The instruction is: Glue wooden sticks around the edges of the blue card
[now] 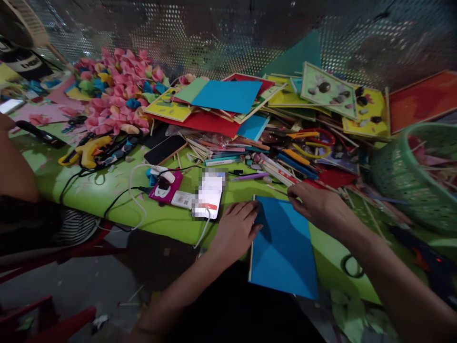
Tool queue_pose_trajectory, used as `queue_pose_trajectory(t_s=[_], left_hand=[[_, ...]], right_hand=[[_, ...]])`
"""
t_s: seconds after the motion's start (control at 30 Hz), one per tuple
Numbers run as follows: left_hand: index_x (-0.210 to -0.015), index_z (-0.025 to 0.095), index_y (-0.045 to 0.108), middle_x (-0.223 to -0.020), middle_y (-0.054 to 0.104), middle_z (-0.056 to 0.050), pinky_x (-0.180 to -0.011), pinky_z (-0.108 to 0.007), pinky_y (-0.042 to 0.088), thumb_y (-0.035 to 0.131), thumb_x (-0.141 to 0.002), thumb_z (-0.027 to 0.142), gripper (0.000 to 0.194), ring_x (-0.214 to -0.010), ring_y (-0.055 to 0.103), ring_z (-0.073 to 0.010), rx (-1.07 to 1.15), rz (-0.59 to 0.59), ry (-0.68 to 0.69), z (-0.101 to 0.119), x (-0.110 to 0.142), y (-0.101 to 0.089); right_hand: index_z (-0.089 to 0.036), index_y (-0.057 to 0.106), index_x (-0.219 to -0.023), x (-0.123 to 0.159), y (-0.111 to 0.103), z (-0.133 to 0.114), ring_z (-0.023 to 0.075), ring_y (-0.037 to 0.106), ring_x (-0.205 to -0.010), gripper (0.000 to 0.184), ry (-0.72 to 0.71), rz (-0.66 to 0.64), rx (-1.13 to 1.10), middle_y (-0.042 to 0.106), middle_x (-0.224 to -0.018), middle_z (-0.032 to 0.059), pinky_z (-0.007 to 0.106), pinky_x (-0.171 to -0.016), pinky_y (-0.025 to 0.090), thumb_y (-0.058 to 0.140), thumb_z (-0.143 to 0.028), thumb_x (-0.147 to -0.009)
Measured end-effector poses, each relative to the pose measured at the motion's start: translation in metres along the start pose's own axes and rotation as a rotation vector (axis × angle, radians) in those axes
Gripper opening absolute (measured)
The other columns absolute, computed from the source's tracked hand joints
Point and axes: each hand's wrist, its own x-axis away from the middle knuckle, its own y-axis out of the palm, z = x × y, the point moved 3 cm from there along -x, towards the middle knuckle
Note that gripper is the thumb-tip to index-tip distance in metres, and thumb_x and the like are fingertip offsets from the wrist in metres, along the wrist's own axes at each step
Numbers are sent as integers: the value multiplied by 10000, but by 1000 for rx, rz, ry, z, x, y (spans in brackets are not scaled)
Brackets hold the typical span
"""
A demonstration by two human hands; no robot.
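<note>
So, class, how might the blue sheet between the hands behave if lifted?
The blue sheet is probably light, since it looks thin. The pale strip along its left edge likely stiffens that side, while the bare right edge may flop. Its near end seems to overhang the green table, so it could droop there.

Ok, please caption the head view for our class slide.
Left hand and right hand at a blue sheet on a cluttered green table.

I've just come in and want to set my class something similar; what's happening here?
A person works at a blue sheet on a green table. The left hand touches its left edge, which carries a pale strip. The right hand is by its top edge, perhaps pinching a thin stick. Beyond lie framed cards.
</note>
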Motion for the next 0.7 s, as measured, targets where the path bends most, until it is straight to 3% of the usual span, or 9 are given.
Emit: queue_pose_trajectory(t_s=[0.13, 0.37, 0.7], left_hand=[[-1411, 177, 564, -1511, 586, -73, -1156, -451, 444, 534, -1054, 343, 396, -1370, 545, -239, 2, 1, 0, 0, 0, -1], [-1412, 181, 567, -1521, 579, -78, -1167, -450, 435, 509, -1062, 350, 393, -1387, 540, -244, -4, -14, -13, 1, -1, -1], [-1424, 175, 555, -1522, 579, -84, -1162, -458, 434, 511, -1062, 353, 406, -1380, 545, -244, 1, -19, -13, 0, 0, 0]], right_hand=[[-174, 656, -1032, 7, -5, -3, 203, 678, -766, 261, -106, 100, -80, 735, -957, 103, 287, -605, 401, 409, -259, -1047], [-213, 704, -1010, 12, 3, 0, 221, 681, -788, 279, -36, 63, -193, 738, -908, 109, 299, -646, 453, 434, -281, -1026], [-203, 699, -1024, 12, 13, 0, 219, 693, -807, 260, -50, 43, -187, 737, -955, 102, 301, -658, 447, 447, -268, -1041]])
